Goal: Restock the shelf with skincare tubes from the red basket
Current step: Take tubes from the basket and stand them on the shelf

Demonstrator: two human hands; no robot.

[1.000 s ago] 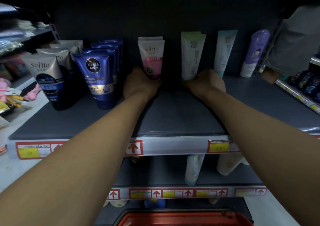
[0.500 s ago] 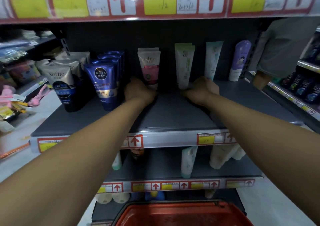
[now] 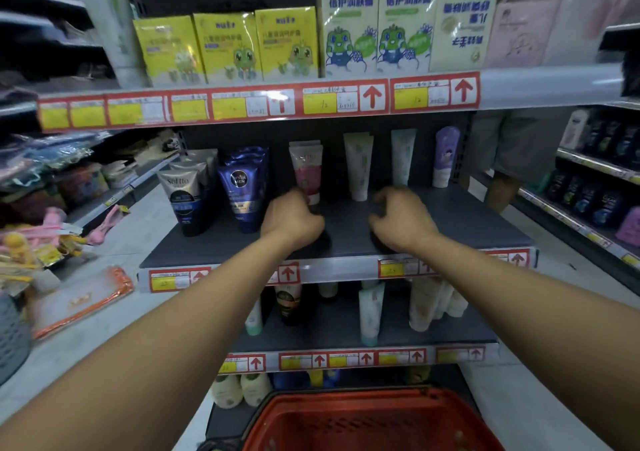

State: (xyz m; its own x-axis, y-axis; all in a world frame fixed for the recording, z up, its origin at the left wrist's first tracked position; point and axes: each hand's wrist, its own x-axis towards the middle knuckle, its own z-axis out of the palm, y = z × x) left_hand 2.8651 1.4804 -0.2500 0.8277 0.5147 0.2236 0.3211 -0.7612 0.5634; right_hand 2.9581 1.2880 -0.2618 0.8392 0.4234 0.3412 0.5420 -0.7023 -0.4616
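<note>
Both arms reach over the dark grey shelf [image 3: 450, 222], left hand [image 3: 291, 220] and right hand [image 3: 401, 218] loosely curled, each grip empty, before four upright plastic tubes, the pink-banded white tube [image 3: 308, 173] nearest the left hand.

The shelf [image 3: 450, 222] deck looks matt dark grey, its front rail smooth pale metal carrying glossy paper price tags [image 3: 346, 100]. The skincare tubes [image 3: 239, 191] are shiny plastic — some with a metallic sheen — and the red basket [image 3: 367, 423] at six o'clock is perforated plastic.
</note>
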